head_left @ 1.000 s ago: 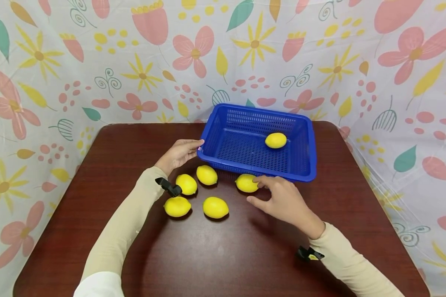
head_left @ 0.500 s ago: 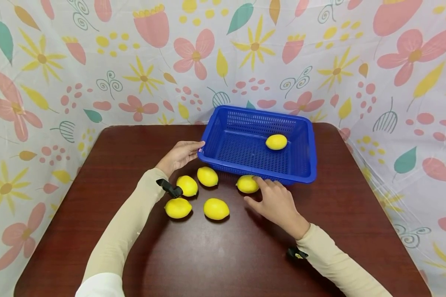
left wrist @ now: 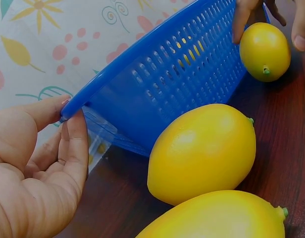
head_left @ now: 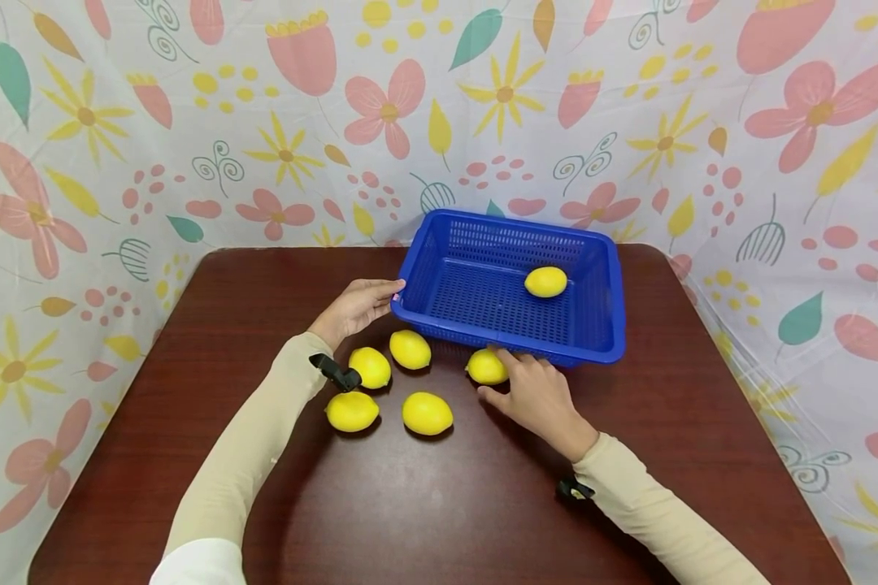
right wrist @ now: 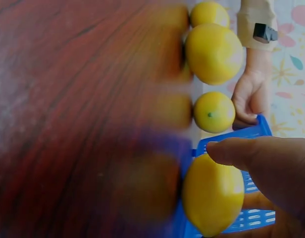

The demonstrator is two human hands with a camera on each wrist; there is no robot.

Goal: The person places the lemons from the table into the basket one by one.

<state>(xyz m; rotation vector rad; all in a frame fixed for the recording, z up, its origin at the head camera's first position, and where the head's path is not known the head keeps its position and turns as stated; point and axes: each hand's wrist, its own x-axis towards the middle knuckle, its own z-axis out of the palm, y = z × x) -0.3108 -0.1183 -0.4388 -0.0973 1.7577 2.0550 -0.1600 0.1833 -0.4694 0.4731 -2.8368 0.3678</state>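
At its left end, the blue plastic basket [head_left: 508,335] has its rim pinched between the thumb and fingers of my left hand [head_left: 354,311]. One lemon [head_left: 545,282] lies inside the basket. Just outside its front wall, another lemon [head_left: 484,368] rests on the table, and my right hand [head_left: 540,396] is over its right side. In the left wrist view, fingers of that hand reach behind this lemon [left wrist: 265,52], while the thumb stands a little apart from it. The right wrist view shows the thumb [right wrist: 229,152] overlapping the lemon's edge.
Several more lemons lie loose on the dark wooden table [head_left: 410,504]: one lemon [head_left: 410,349] near the basket's front left corner, one lemon [head_left: 370,368] by my left wrist, and two nearer lemons, one left [head_left: 352,412] and one right [head_left: 427,413]. A flowered cloth [head_left: 263,97] hangs behind.
My right hand has moved slightly left and closer round the lemon before the basket. My left hand keeps its hold on the rim; the basket and lemons stay put.
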